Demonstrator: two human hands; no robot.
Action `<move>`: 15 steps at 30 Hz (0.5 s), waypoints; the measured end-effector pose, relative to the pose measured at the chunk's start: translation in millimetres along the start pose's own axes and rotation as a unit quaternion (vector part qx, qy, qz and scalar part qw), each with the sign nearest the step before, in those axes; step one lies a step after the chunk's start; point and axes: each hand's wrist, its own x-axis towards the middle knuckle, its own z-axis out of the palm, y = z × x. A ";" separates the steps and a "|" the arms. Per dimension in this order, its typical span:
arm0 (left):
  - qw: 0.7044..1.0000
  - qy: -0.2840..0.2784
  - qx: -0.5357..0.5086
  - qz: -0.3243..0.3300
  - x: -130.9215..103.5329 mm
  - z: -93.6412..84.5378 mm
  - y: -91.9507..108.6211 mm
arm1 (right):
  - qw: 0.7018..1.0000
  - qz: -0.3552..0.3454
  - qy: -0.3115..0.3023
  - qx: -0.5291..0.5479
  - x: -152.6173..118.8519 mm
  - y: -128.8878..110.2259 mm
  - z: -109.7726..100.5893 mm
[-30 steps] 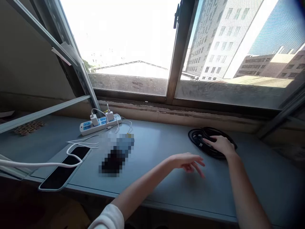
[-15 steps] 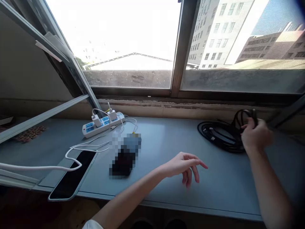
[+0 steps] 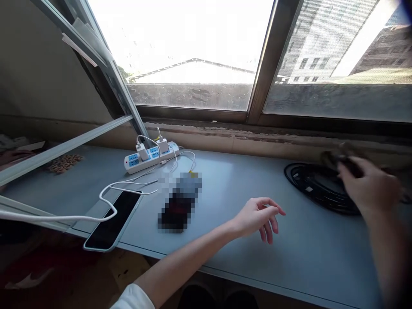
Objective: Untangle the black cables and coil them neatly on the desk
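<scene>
My right hand point(image 3: 375, 184) is closed around part of a black cable, at the back right of the table. Motion blurs the gripped loops. Beside and partly behind it, the larger coil of black cable point(image 3: 305, 193) lies on the tabletop, with small white tags on it. Over the middle of the table is my left hand point(image 3: 259, 218), empty, its fingers loosely apart and pointing right. A pixelated dark object point(image 3: 177, 208) lies to the left of that hand; its kind cannot be made out.
On the grey table point(image 3: 225, 180), a white power strip point(image 3: 152, 157) carries two plugged-in chargers with white cords. A phone point(image 3: 114, 221) lies near the front edge under a white cable point(image 3: 64, 218). A metal frame point(image 3: 119, 81) rises at left. Windows stand behind.
The view has turned, shifting the scene. My right hand has moved right with its fingers still on the black cable. My left hand keeps about the same loose pose.
</scene>
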 end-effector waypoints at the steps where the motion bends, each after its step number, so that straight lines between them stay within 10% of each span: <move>1: 1.000 -0.011 0.000 -0.005 0.3 0.4 -1.5 | 0.998 0.000 -0.060 0.011 -0.5 -5.6 0.4; 6: 0.999 -0.038 -0.019 -0.020 1.1 1.9 -4.2 | 0.981 0.024 -0.179 0.066 -6.7 -21.5 0.1; 15: 0.999 -0.032 -0.018 -0.021 -2.4 1.3 4.4 | 0.991 0.084 -0.076 0.074 -4.5 -18.0 -3.1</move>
